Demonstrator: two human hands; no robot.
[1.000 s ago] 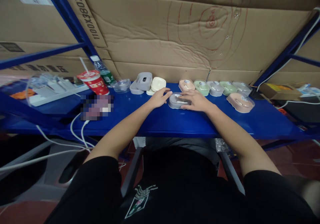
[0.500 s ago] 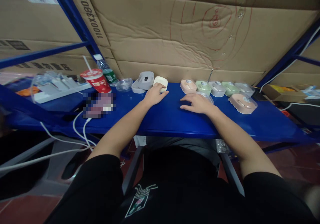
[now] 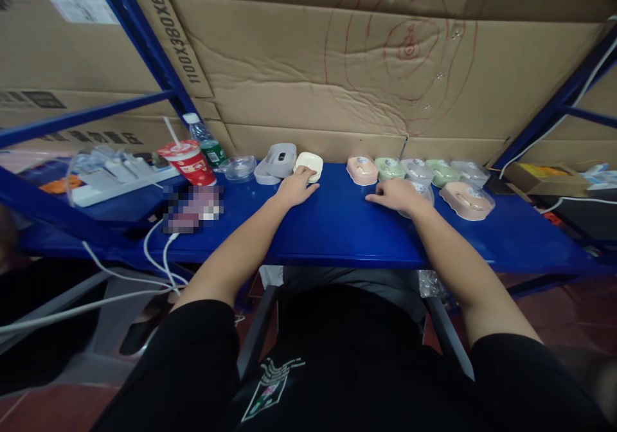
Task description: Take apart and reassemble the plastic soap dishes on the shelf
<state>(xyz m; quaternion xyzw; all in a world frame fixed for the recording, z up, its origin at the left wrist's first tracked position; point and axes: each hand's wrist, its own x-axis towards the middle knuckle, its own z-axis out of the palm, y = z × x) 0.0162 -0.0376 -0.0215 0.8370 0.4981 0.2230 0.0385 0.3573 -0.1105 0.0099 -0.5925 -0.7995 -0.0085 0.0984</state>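
My left hand [image 3: 294, 189] lies at the front edge of a small stack of cream-coloured shallow plastic dishes [image 3: 311, 161]. Its fingertips rest on the dishes and the thumb points away to the right. To the left of this stack are grey plastic trays [image 3: 283, 155], one tilted against another. My right hand [image 3: 399, 195] hovers low over the table, fingers bent downward and thumb apart from them. Partly hidden behind it is a clear-lidded pale box [image 3: 424, 191]. Just beyond stand a pink lidded box [image 3: 362, 170] and a green one [image 3: 389, 167].
More lidded boxes, grey [image 3: 417, 170], green [image 3: 442, 171] and a larger pink one [image 3: 466, 202], stand at right. Clear plastic lids [image 3: 240, 167], a red cup [image 3: 191, 165], a water bottle [image 3: 209, 146] and charging cables [image 3: 166, 252] occupy the left. Cardboard [image 3: 289, 65] backs the blue table [image 3: 337, 233].
My right hand has shifted right, toward the pale box, and its fingers have bent from a spread pose. My left hand stays at the cream dishes. The camera view has moved slightly.
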